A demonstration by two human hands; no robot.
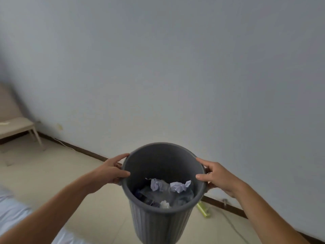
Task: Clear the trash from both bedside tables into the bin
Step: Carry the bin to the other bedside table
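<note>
Two-handed hold: bin (158,224) rim gripped left and right by left hand (110,170) and right hand (217,176), fingers curled. Light, rigid plastic judged; crumpled paper (177,186) inside.

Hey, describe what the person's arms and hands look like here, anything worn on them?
Both arms are bare right to the frame's bottom edge, no sleeves in view. The left hand and right hand wear no gloves, and no watch or bracelet shows at either wrist. A faint line on one left finger might be a ring, but it is too blurred to tell. Fingers are bare with short nails.
</note>
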